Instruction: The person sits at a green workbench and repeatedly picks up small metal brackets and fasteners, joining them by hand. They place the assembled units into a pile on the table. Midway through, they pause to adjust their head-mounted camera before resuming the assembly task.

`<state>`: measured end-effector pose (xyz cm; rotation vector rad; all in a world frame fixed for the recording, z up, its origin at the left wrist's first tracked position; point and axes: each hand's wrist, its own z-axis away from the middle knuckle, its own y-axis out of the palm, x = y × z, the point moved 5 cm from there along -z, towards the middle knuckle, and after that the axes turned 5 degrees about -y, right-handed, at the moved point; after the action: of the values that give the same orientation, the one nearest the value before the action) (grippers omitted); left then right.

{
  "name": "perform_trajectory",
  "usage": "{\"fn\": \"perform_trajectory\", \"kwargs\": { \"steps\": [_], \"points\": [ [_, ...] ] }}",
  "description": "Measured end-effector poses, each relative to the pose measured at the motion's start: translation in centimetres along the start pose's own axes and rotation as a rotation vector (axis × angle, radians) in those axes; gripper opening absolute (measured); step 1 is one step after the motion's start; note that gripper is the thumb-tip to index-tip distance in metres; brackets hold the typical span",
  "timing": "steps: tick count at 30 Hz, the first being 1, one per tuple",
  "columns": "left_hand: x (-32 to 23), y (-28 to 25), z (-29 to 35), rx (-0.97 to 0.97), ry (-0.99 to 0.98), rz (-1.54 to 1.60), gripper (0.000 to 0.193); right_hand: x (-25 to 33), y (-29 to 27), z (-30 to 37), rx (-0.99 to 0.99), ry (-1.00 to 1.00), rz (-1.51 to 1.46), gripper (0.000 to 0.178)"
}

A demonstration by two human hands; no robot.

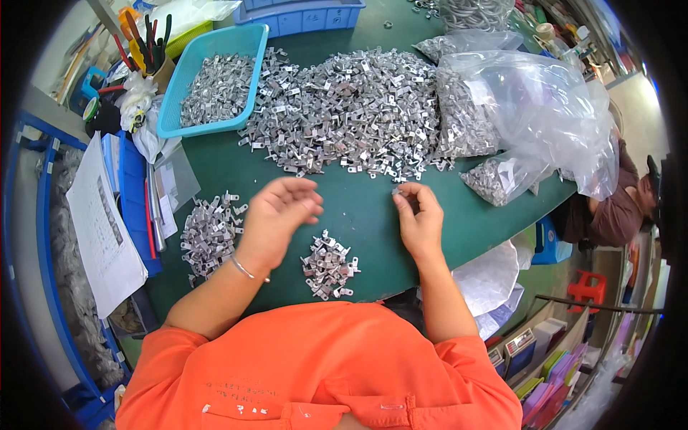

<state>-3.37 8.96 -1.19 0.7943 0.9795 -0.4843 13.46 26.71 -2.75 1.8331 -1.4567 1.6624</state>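
Small silver stamped metal bracket (396,191) sits pinched at the fingertips of the right hand (419,218), grip nearly closed on it, just in front of the large heap of loose silver metal brackets (358,107) on the green worktop (358,215). Left hand (276,215) hovers with fingers loosely curled, grip holding nothing visible. Small sorted pile of brackets (328,265) lies between the 2 hands. Step judged: checking 1 piece. Next move calls for dropping it onto a pile.
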Motion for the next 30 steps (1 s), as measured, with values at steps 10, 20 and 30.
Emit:
{"fn": "perform_trajectory", "kwargs": {
  "steps": [10, 20, 30],
  "points": [
    [2.9, 3.3, 1.2, 0.146, -0.086, -0.131, 0.020, 4.0, 3.6, 3.3, 0.248, 0.424, -0.762, 0.015],
    [2.4, 2.4, 2.4, 0.182, -0.038, -0.079, 0.011, 6.8, 2.2, 3.5, 0.261, -0.461, -0.213, 0.020],
    [1.0, 2.2, 4.2, 0.220, 0.690, -0.965, 0.012, 0.6, 0.8, -2.3, -0.010, -0.302, 0.527, 0.013]
  ]
}}
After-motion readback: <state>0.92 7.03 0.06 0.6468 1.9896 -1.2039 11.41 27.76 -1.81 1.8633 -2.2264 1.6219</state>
